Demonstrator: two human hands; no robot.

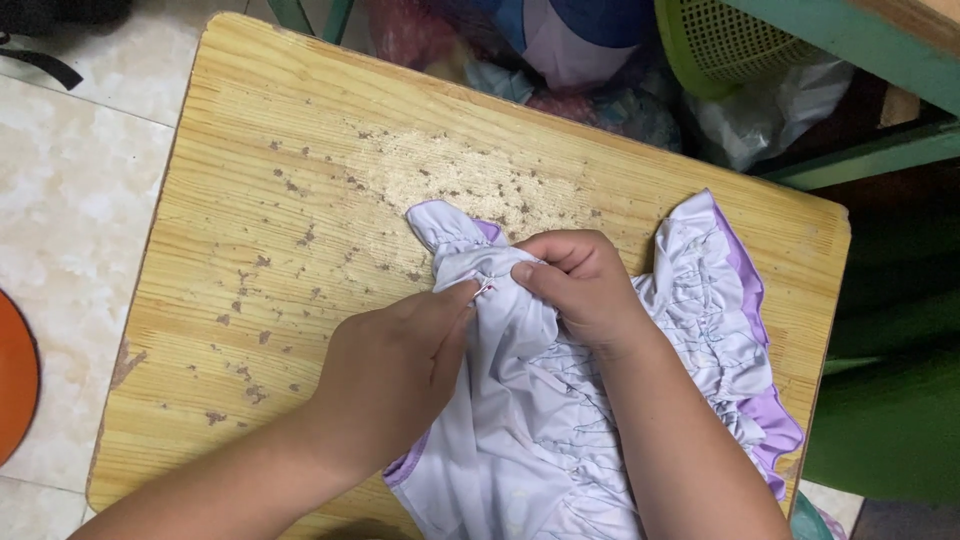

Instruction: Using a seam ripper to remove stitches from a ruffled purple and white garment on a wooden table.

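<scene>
Wooden table (250,200) fills most of the frame, pale grain w/ chipped, worn patches toward upper centre; tiled floor (70,180) at left edge. Top of frame: a heap of coloured cloth (560,50) and a green mesh basket (720,40), upper right.

Garment (560,420) lies on the table's lower right, spread flat from centre to the right edge. Looks light and soft, thin fabric that bunches easily, prob. a bit slippery; not fragile, but the gathered stitching could snag. Best held at a hem or the small strap end, pinched btwn fingertips, since the flat cloth gives little else to grip.

Colour: pale lilac-white, w/ rows of gathered shirring across the body and a deeper purple ruffle (770,420) along the right edge.

Left hand (390,370), centre frame, is closed, thumb and fingers pinching the strap fold. Right hand (585,285) just beside it is curled shut on the same fold, fingertips nearly touching the left's.
</scene>
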